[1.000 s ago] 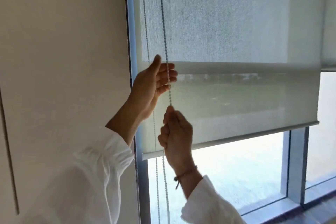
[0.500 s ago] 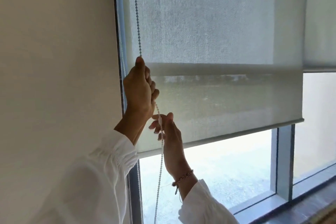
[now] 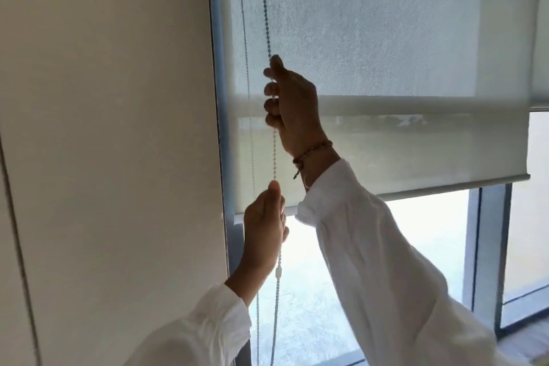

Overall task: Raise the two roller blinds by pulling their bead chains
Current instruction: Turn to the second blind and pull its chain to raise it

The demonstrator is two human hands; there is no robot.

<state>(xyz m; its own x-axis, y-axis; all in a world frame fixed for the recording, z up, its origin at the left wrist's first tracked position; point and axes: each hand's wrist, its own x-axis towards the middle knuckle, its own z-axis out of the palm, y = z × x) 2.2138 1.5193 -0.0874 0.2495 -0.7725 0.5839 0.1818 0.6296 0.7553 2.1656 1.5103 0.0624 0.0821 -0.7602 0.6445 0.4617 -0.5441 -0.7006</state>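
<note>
While both hands grip the same strand of the white beaded pull chain (image 3: 274,154), the right hand (image 3: 292,107) sits higher, its fingers curled shut around the chain in front of the translucent grey fabric roller blind (image 3: 386,53). A thin braided brown cord bracelet (image 3: 310,154) circles that wrist, above the cuff of a loose white sleeve (image 3: 371,246). The left hand (image 3: 263,235) is lower, just at the blind's pale bottom rail (image 3: 416,192), with thumb and fingers pinched closed on the chain; the chain runs taut between the two hands. Below the left hand the strand hangs free and carries a small white plastic connector (image 3: 278,272). A second strand of the chain loop (image 3: 248,83) runs just to the left, close to the blue-grey metal window frame (image 3: 218,68), untouched by either hand.

The blind hangs partly lowered: its bottom rail slants across the window, with bright bare glass (image 3: 401,261) below it. A darker horizontal band shows through the fabric about level with the right hand. At the far right edge a second roller blind (image 3: 540,38) of the same pale fabric covers the neighbouring pane, its lower edge sitting higher than the first blind's rail. A plain cream wall (image 3: 104,128) fills the left side of the view.
</note>
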